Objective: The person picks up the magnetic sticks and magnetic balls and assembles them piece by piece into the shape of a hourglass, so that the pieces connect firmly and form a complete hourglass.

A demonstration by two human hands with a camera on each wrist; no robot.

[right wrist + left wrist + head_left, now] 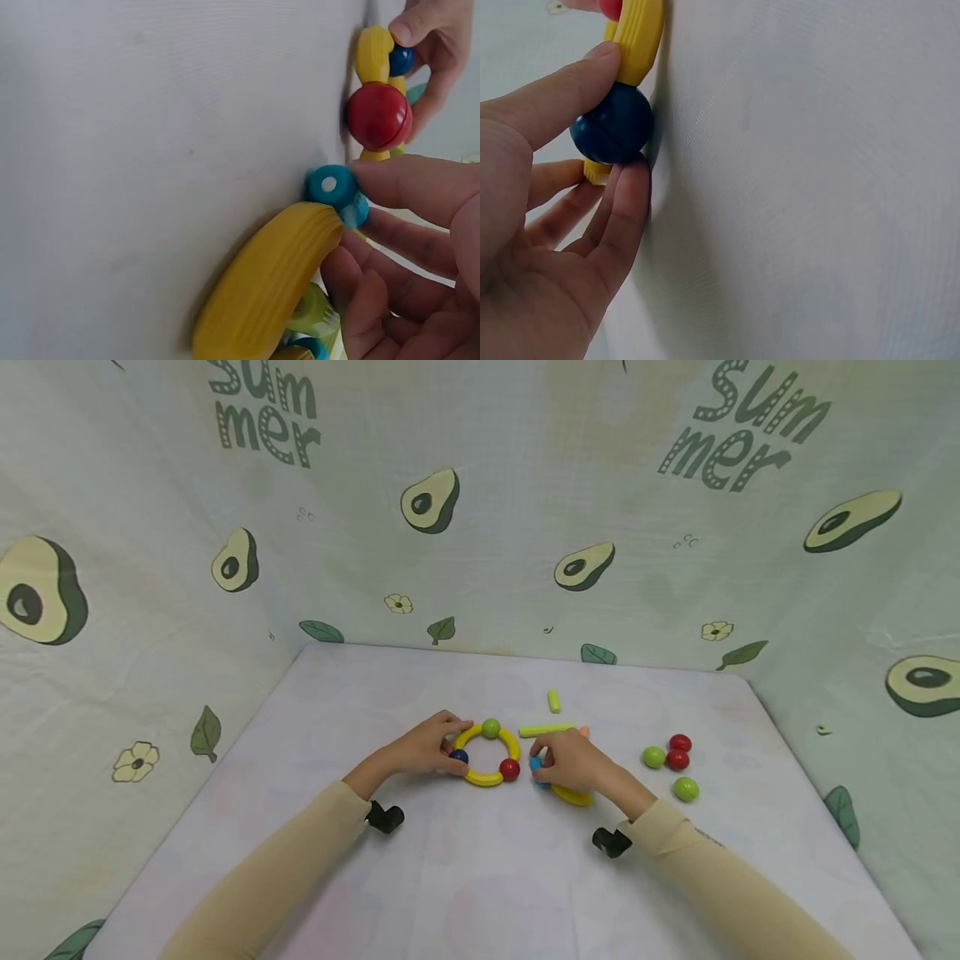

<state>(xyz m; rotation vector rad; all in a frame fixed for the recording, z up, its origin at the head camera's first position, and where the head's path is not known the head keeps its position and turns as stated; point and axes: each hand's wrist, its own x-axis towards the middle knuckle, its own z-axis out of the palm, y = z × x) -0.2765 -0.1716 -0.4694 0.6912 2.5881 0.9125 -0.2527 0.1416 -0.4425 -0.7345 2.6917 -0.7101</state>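
Observation:
A ring (483,779) of yellow curved pieces joined by a green ball (491,728), a red ball (509,769) and a dark blue ball (613,124) lies at the middle of the table. My left hand (422,747) holds its left side, thumb on a yellow piece and fingers at the blue ball. To the right of the ring, my right hand (577,762) pinches a small light blue piece (332,186) with a white spot, between thumb and fingers. A loose yellow curved piece (266,281) lies beside it, its end close to the light blue piece.
Behind the right hand lie a long yellow-green stick (543,730), a shorter one (553,701) and a pinkish piece (584,732), partly hidden. Farther right are two red balls (678,760) and two green balls (686,789). A printed cloth (495,593) hangs around the table.

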